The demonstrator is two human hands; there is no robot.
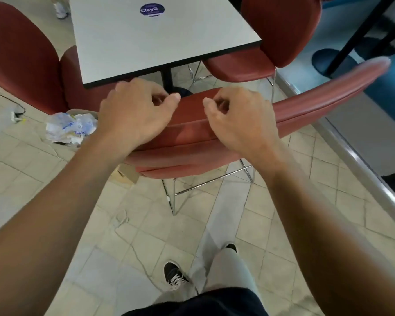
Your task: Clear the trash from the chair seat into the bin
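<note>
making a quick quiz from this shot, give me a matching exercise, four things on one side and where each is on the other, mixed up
Things:
1. round blue sticker
2. crumpled clear plastic trash
3. black lace-up shoe
4. both hands, left hand and right hand

Places:
A. over the red padded chair back
B. on the grey square tabletop
C. on the tiled floor, bottom of view
D. in the brown bin left of the chair

Pairs: 1-B, 2-D, 3-C, 4-A
</note>
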